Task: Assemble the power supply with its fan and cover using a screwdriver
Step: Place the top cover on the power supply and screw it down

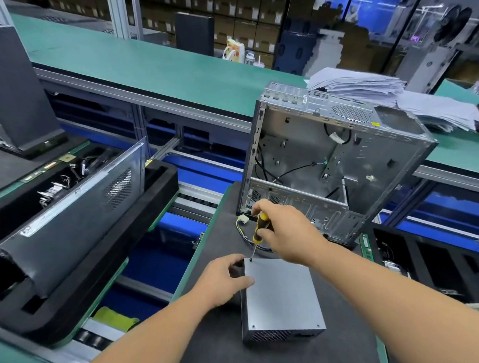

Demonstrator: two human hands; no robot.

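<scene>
A grey metal power supply (282, 296) lies on a dark mat (215, 348), its flat cover facing up and a mesh grille on its near side. My left hand (223, 280) grips its far left corner, thumb on the cover. My right hand (286, 229) holds a yellow-and-black screwdriver (259, 227) nearly upright. The screwdriver tip stands on a screw at the cover's far left corner. The supply's cable bundle with a white connector (243, 219) trails behind it. The fan is hidden.
An open, empty computer case (329, 159) stands on its side just behind the supply. Another case (74, 202) lies in black foam at the left. A stack of papers (367, 89) rests on the green bench behind. A roller conveyor runs between the benches.
</scene>
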